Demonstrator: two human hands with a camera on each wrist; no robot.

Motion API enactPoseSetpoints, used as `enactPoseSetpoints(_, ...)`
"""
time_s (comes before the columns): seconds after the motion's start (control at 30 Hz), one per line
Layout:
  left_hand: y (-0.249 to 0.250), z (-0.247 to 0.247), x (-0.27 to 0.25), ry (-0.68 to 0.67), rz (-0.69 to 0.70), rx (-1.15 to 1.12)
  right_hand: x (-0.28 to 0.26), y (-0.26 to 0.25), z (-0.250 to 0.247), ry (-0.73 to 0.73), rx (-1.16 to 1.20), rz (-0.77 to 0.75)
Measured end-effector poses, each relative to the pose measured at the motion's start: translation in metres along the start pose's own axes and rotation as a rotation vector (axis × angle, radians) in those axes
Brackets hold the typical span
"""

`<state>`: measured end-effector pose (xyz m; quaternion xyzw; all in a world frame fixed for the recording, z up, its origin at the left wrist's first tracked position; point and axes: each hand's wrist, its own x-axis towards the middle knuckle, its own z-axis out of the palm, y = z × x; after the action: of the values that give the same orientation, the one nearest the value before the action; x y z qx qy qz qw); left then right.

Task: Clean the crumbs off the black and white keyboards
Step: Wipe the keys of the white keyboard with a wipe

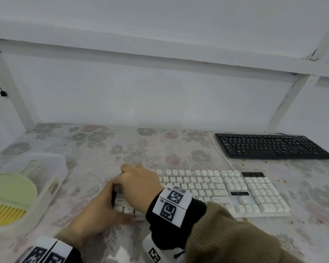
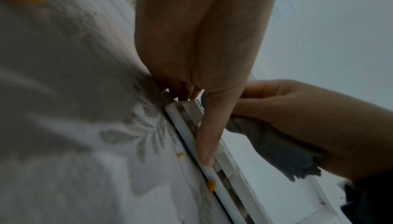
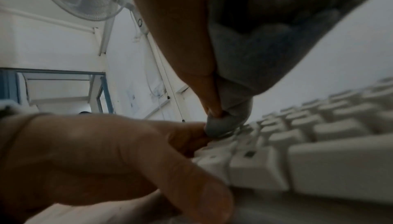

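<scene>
The white keyboard (image 1: pixel 226 190) lies across the flowered table, and the black keyboard (image 1: pixel 272 146) sits behind it at the far right. My left hand (image 1: pixel 101 209) grips the white keyboard's left end, fingers curled at its side and thumb (image 2: pixel 206 140) laid along the front edge (image 2: pixel 214 192). My right hand (image 1: pixel 141 183) is over the leftmost keys, holding a bunched grey cloth (image 2: pixel 276 152) whose tip (image 3: pixel 221 125) touches the keys (image 3: pixel 319 168). Orange crumbs (image 2: pixel 211 185) lie against the front edge, and more crumbs (image 1: pixel 242 164) dot the table between the keyboards.
A clear plastic bin (image 1: pixel 51 168) at the left holds a green dustpan (image 1: pixel 10 190) and a yellow brush (image 1: pixel 4 213). A white cable (image 1: pixel 222 154) runs back from the white keyboard. White frame posts (image 1: pixel 17 95) stand at the table's back corners.
</scene>
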<state>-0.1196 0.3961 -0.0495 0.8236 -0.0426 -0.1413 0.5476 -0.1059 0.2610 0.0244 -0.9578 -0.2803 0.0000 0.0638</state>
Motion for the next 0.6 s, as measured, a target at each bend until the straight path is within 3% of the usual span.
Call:
enactPoseSetpoints(0.23, -0.003, -0.001, 0.001, 0.013, 0.023, -0.006, -0.02, 0.023, 0.001, -0.022, -0.091, -0.02)
enactPoseSetpoints(0.43, -0.006, -0.002, 0.001, -0.019, 0.02, -0.025, -0.048, 0.059, -0.004, -0.059, -0.075, 0.091)
enactPoseSetpoints(0.6, -0.005, -0.002, 0.001, -0.015, 0.017, -0.017, -0.041, 0.055, -0.016, -0.011, -0.09, 0.169)
